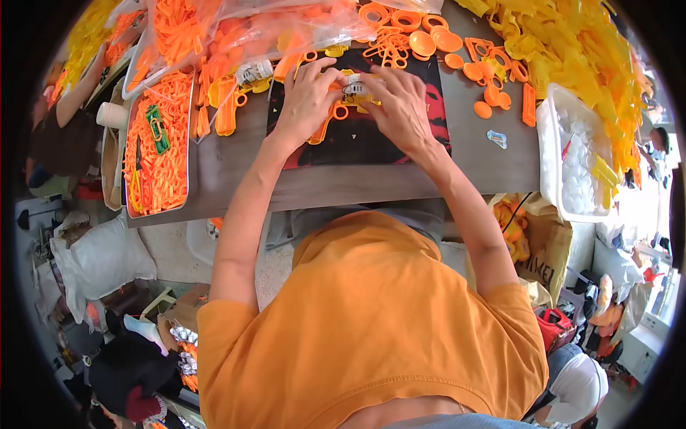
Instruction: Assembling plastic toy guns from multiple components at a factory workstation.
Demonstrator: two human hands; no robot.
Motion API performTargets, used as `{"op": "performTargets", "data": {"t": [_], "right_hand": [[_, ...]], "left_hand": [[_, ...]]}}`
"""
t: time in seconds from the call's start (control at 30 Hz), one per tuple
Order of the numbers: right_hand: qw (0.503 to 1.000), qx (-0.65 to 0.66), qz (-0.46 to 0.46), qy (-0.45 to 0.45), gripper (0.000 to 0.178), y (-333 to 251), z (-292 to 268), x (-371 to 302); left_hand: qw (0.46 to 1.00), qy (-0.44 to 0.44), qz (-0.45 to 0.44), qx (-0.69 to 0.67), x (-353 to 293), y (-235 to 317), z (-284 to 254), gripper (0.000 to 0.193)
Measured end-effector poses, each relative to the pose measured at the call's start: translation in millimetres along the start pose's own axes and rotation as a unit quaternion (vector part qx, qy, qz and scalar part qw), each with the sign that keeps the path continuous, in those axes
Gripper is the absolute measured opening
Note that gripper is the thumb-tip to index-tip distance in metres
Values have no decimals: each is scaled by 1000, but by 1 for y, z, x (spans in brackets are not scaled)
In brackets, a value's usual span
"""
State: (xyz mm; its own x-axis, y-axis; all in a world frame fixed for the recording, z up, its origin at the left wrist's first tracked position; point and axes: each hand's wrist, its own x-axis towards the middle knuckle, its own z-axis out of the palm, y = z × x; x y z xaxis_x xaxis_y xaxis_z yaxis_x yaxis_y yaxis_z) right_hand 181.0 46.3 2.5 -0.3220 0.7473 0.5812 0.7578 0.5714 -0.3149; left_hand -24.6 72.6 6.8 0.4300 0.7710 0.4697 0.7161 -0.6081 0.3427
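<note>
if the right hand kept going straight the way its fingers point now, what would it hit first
Most likely the small white-and-yellow piece, which sits right at the fingertips of the right hand; whether they touch it is hard to tell.

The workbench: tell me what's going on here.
A person's left hand and right hand hold a small white-and-yellow part between them, over a black-and-red mat. At the person's left stands a tray full of orange pieces; at the right, a white tub holds pale pieces.
</note>
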Motion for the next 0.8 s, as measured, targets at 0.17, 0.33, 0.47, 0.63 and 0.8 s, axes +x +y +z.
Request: {"op": "performTargets", "data": {"t": [0.17, 0.33, 0.47, 0.63, 0.8], "right_hand": [[1000, -18, -7, 1, 42, 6, 17, -1], [1000, -18, -4, 5, 42, 5, 18, 0], [1000, -27, 3, -2, 43, 6, 20, 0], [999, -32, 8, -4, 43, 3, 19, -1], [1000, -11, 16, 9, 38, -1, 18, -2]], "left_hand": [[997, 29, -42, -66, -5, 2, 4, 14], [988, 59, -68, -125, -13, 4, 12, 13], [974, 64, -113, -187, -15, 8, 18, 18], [993, 18, -47, -105, -12, 16, 9, 20], [999, -3, 35, 33, -20, 26, 4, 20]]}}
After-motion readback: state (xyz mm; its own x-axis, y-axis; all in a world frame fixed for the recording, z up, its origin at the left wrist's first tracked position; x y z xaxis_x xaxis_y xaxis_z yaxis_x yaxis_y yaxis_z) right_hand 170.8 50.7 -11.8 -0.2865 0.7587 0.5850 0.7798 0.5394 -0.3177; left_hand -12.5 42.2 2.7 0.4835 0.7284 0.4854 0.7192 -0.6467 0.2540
